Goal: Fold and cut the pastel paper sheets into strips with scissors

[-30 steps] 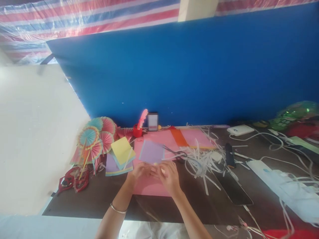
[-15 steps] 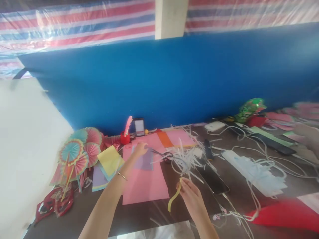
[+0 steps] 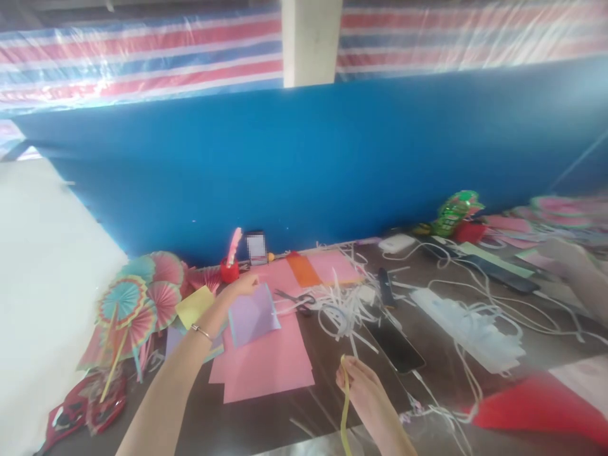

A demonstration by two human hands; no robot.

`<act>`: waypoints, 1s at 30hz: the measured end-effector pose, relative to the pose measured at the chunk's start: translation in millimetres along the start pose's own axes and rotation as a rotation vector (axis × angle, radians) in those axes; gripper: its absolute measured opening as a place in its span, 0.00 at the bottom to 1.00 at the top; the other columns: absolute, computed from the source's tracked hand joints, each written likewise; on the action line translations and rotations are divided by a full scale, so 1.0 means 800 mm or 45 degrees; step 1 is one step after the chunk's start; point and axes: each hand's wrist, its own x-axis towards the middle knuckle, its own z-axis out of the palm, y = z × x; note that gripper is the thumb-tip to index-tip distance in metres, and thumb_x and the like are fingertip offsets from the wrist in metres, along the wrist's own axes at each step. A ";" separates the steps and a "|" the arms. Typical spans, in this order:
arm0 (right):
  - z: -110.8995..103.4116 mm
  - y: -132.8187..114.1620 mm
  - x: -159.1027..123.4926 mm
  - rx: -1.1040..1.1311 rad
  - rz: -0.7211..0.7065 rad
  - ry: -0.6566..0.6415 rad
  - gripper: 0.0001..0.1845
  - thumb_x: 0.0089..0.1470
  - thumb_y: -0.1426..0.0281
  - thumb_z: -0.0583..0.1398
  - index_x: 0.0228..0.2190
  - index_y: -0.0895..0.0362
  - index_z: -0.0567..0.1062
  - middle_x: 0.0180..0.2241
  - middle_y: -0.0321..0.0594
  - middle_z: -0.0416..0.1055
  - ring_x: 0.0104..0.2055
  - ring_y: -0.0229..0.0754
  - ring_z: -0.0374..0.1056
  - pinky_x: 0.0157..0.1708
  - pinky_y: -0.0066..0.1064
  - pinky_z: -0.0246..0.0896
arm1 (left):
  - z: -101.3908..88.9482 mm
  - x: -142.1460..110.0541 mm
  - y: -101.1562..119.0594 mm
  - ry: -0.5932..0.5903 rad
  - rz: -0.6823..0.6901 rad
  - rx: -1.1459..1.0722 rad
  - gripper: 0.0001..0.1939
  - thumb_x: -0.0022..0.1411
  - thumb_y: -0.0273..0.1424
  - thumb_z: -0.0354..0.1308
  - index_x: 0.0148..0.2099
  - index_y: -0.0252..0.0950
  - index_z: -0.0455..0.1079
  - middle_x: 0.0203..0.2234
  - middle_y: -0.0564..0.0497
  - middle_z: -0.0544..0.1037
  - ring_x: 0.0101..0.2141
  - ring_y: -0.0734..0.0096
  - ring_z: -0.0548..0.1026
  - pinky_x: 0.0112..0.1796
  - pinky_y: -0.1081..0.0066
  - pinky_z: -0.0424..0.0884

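My left hand (image 3: 243, 285) reaches forward and pinches the top edge of a lilac paper sheet (image 3: 251, 316), lifting it off the pink sheets (image 3: 268, 364) below. My right hand (image 3: 361, 391) is near the table's front edge, closed on a thin yellow paper strip (image 3: 344, 411) that hangs down from its fingers. Scissors (image 3: 297, 297) lie just right of the lilac sheet, beside a heap of white paper strips (image 3: 344, 307).
Folded paper fans (image 3: 137, 294) and a yellow sheet (image 3: 194, 307) lie at the left. A red cup (image 3: 230, 270) stands by the blue partition (image 3: 304, 164). A dark phone (image 3: 394, 345), a power strip (image 3: 468, 326), cables and a red paper (image 3: 541, 411) lie at the right.
The hands parted: the left went forward and took up the lilac sheet, the right drew back toward me with the yellow strip. The view swung right.
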 end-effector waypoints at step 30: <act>0.149 0.069 0.202 0.378 0.381 -0.465 0.04 0.42 0.72 0.62 0.21 0.55 0.71 0.16 0.30 0.68 0.22 0.35 0.66 0.39 0.37 0.64 | -0.036 -0.247 0.001 0.324 0.295 0.391 0.19 0.61 0.22 0.43 0.53 0.38 0.62 0.44 0.46 0.73 0.42 0.68 0.72 0.41 0.71 0.66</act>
